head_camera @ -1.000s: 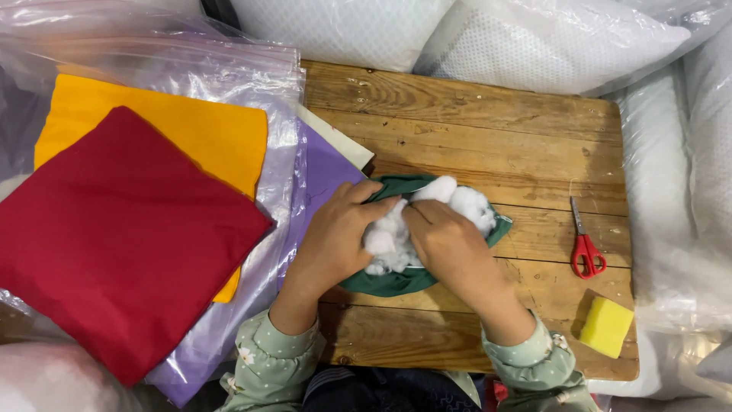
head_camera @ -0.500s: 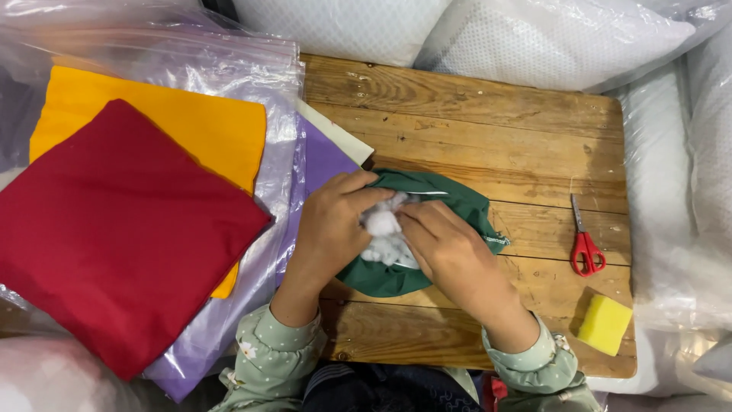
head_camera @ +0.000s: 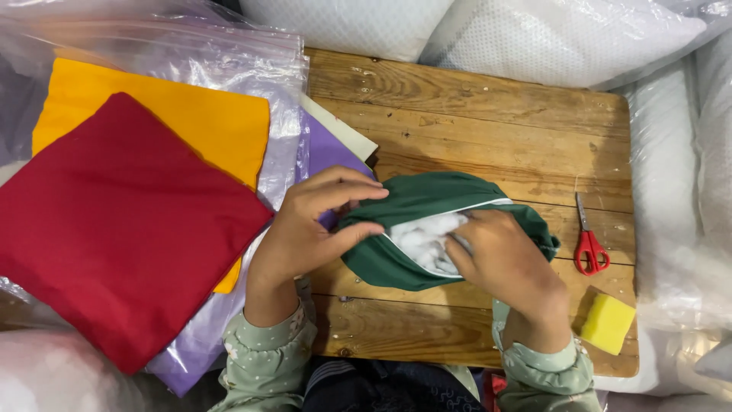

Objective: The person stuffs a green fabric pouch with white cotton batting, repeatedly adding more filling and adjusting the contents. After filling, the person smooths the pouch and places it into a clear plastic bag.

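The green cover (head_camera: pixel 427 206) lies on the wooden counter (head_camera: pixel 488 114), a little right of its middle and close to the person; the white stuffing (head_camera: pixel 423 238) shows through the opening with the pale zipper edge (head_camera: pixel 473 210). The left hand (head_camera: pixel 305 229) pinches the left rim of the cover between thumb and fingers, so its grip is pressed together on the cloth; the right hand (head_camera: pixel 507 267) is pushed into the opening on the stuffing, and its fingertips are hidden inside, so I cannot tell if they are spread or closed. What could go wrong, in my judgement: if the left pinch slips, the mouth may fall shut and the stuffing may bunch at the entrance; a hard push of the right hand could pull at the seam next to the zipper; loose pieces of stuffing could come out on the counter; the cover could also slide right toward the red scissors (head_camera: pixel 589 248), which lie near but apart from it, with the yellow sponge (head_camera: pixel 608 322) below them. The long axis of the cover runs left to right, a little tilted, along the boards; the opening seems to face toward the person and to the right. The red cloth (head_camera: pixel 122 229) and orange cloth (head_camera: pixel 175 114) lie on plastic bags (head_camera: pixel 282 145) at the left, well apart.
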